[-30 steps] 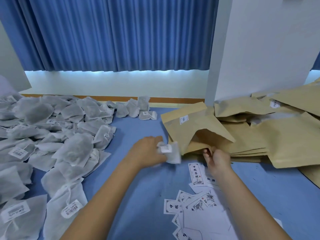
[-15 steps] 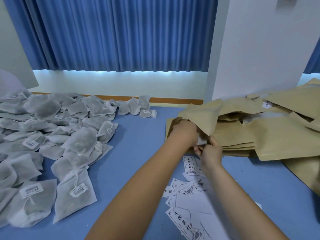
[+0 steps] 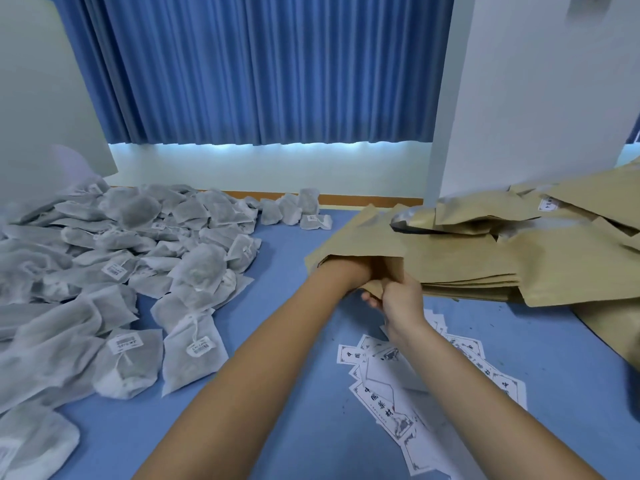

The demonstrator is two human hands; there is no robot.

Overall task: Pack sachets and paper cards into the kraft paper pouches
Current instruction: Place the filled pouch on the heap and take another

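The left forearm (image 3: 277, 341) reaches into the open mouth of a tan kraft paper pouch (image 3: 360, 237), so the left hand is hidden past the wrist and whether its fingers are spread or curled cannot be told. The right hand (image 3: 398, 299) pinches the pouch's lower lip, its fingers curled round the edge just beside the left wrist. The pouch lies against a heap of flat kraft paper pouches (image 3: 485, 268), beyond and to the right of the right hand. Small white printed paper cards (image 3: 381, 379) lie scattered beneath the right forearm. A wide pile of grey-white mesh sachets with barcode tags (image 3: 121, 254) covers the blue desk (image 3: 277, 247), left of the left forearm.
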